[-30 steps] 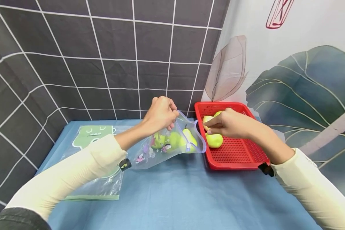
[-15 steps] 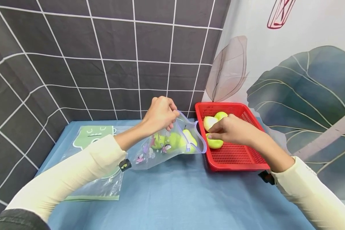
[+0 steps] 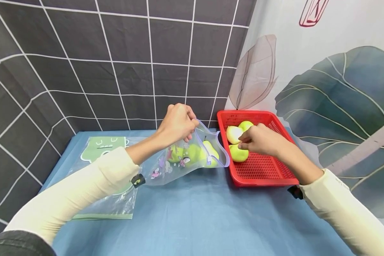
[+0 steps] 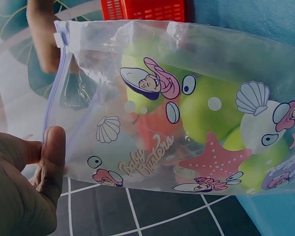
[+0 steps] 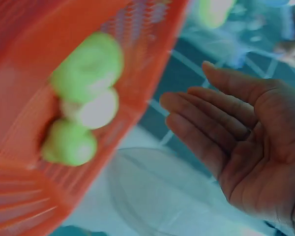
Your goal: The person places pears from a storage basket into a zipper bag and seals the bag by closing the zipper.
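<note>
My left hand [image 3: 179,122] pinches the upper edge of a clear zip bag [image 3: 166,177] with a lilac slider zip and printed sea figures. Thumb and fingertips grip that rim in the left wrist view, and the bag's mouth faces right, towards the basket. Inside lie several green fruits, one plainly a pear [image 3: 212,151] with a stem, near the mouth. My right hand [image 3: 264,140] is above the red basket [image 3: 262,182], its fingers extended and nothing held. Beneath and beside it sit two green fruits [image 3: 239,153] and one paler yellow fruit [image 3: 233,135].
A flat clear bag with a green cartoon print [image 3: 104,145] lies on the blue cloth [image 3: 192,220] at the left, partly under my left arm. Dark gridded cloth [image 3: 121,81] hangs behind; a leaf-patterned sheet [image 3: 336,106] hangs at the right.
My right hand has shifted slightly right, away from the bag's mouth, showing more of the basket's fruit. The left hand and bag stay almost still.
</note>
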`<action>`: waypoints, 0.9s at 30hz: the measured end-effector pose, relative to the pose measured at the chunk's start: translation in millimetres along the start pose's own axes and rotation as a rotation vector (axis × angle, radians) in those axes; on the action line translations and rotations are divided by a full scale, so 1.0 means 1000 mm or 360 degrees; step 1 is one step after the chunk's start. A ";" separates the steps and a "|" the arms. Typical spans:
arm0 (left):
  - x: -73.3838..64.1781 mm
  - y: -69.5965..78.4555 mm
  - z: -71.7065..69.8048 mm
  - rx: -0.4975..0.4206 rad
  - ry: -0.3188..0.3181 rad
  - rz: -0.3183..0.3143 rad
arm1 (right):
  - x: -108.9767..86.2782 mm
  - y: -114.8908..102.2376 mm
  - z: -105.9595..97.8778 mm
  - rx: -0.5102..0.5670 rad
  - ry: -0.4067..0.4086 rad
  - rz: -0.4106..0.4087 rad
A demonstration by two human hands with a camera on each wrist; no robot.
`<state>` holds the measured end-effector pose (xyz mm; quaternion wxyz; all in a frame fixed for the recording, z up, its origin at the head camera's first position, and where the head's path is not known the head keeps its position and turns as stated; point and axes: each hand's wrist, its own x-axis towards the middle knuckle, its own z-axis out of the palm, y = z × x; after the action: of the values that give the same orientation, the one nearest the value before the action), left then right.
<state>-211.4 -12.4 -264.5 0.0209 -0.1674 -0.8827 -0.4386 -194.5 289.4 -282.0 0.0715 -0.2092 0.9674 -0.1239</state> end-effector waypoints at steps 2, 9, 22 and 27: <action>0.000 0.000 0.000 0.0001 -0.0005 0.0003 | 0.009 0.010 0.002 -0.0037 -0.0070 0.0007; -0.002 0.000 -0.001 0.0019 -0.0009 0.0020 | 0.031 0.023 0.010 -0.0261 -0.0298 0.0080; -0.005 0.005 0.000 0.0039 -0.0044 0.0053 | 0.049 0.026 0.012 -0.0349 -0.0441 0.0071; -0.006 0.003 0.001 0.0060 -0.0037 0.0063 | 0.052 0.027 0.018 -0.0356 -0.0442 0.0037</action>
<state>-204.5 -12.0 -263.9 0.0226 -0.1894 -0.8876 -0.4193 -248.8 287.6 -311.2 0.1822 -0.2196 0.9583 0.0156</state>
